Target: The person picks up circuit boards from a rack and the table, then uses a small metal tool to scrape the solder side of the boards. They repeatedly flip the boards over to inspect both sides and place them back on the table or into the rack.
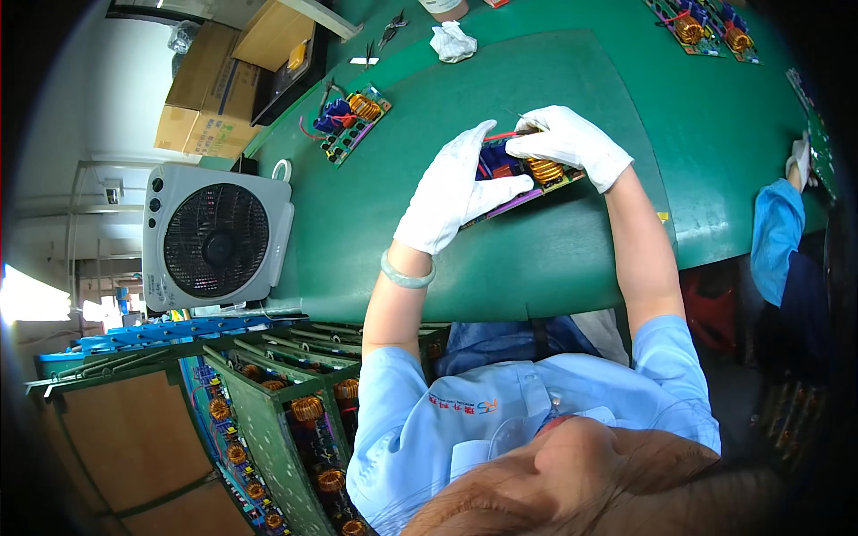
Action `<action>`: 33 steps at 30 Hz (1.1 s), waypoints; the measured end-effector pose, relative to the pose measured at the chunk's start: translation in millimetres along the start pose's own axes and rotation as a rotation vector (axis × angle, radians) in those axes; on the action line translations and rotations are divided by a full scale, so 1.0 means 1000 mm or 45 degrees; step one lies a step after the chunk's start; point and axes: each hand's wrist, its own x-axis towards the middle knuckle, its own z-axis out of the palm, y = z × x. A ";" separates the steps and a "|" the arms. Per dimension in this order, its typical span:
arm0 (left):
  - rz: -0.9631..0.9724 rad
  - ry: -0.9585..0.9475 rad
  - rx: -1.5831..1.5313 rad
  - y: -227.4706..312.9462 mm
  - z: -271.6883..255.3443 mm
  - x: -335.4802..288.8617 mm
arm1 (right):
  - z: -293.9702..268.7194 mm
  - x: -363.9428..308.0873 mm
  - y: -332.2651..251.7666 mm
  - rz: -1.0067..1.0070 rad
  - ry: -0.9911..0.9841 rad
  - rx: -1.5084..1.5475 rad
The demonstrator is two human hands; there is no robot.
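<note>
Over the flat green table (357,259) | pinching the long green circuit board (514,167) in the white-gloved left hand (442,192) | bending the white-gloved right hand (572,146) over its gold wire coil (544,171), near a red wire (502,136) (cannot tell if pinching anything)

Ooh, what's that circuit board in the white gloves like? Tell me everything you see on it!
The circuit board is crowded with little parts: a shiny, copper-coloured wound coil, dark blue parts, a purple strip along its near edge and a red wire by its far side. It slants over the green table; whether it rests there is hidden. The left hand grips its left part, thumb across it; the right hand's fingers reach over its far side, covering some of it.
</note>
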 end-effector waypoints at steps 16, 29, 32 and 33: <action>-0.082 0.031 -0.252 -0.009 -0.006 -0.001 | 0.002 0.006 0.008 -0.067 0.005 0.006; -0.443 0.474 -1.062 -0.066 0.014 -0.089 | 0.007 0.002 -0.003 0.109 -0.046 0.184; -0.411 0.459 -1.172 -0.051 0.012 -0.091 | 0.005 0.003 0.001 0.146 -0.059 0.133; -0.380 0.458 -1.177 -0.048 0.011 -0.092 | 0.006 0.001 0.002 0.157 -0.055 0.109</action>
